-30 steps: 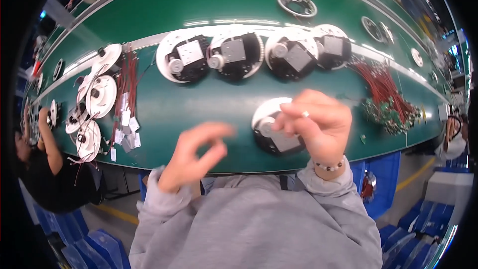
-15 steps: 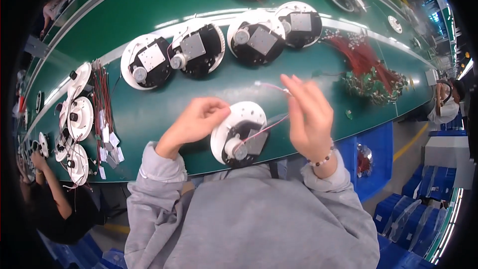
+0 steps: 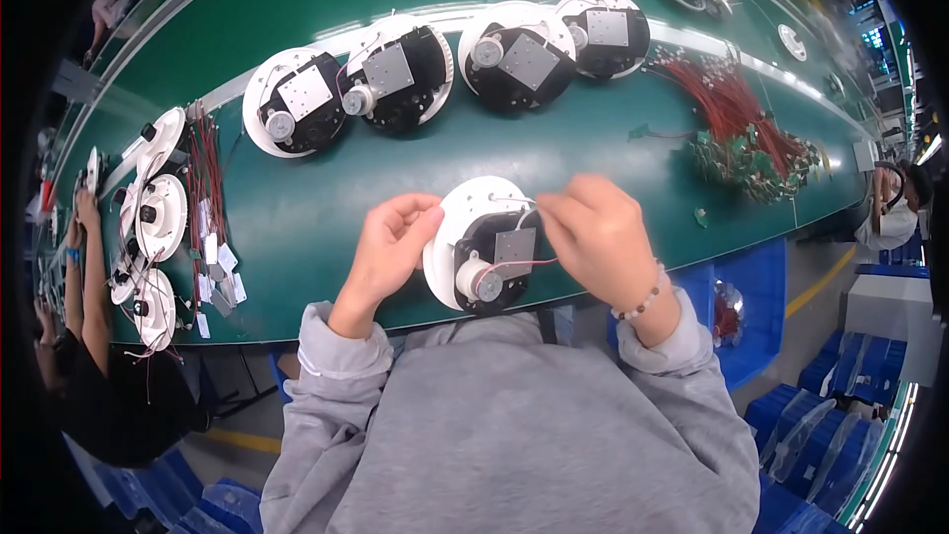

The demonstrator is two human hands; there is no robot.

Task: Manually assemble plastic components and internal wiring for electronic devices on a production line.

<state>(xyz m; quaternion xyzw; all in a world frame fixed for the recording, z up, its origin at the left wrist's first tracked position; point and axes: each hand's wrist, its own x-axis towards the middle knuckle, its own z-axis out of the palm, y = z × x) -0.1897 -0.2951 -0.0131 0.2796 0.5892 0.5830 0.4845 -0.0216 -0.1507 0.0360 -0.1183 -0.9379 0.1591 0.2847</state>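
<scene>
A white round housing (image 3: 447,229) with a black base stands tilted at the table's near edge, directly before me. On it sit a silver round motor (image 3: 481,280) and a grey square plate (image 3: 517,254). My left hand (image 3: 384,249) pinches the housing's upper left rim between thumb and fingers. At the upper right rim, my right hand (image 3: 600,237) has its fingers closed on a thin pink-white cable (image 3: 531,263) that runs from the motor. One thin stretch of wire lies across the white face by the holes. The cable's end is hidden at my right fingertips.
Several similar motor assemblies (image 3: 407,79) line the back of the green table (image 3: 336,213). Red wires with green boards (image 3: 736,163) are piled at right. White discs (image 3: 163,218) and a wire bundle (image 3: 206,188) lie left, near a co-worker's arms (image 3: 91,277). A blue bin (image 3: 756,311) stands right.
My right hand has come left and down, bringing the cable from the air to the housing's upper right rim. My left hand stays at the rim.
</scene>
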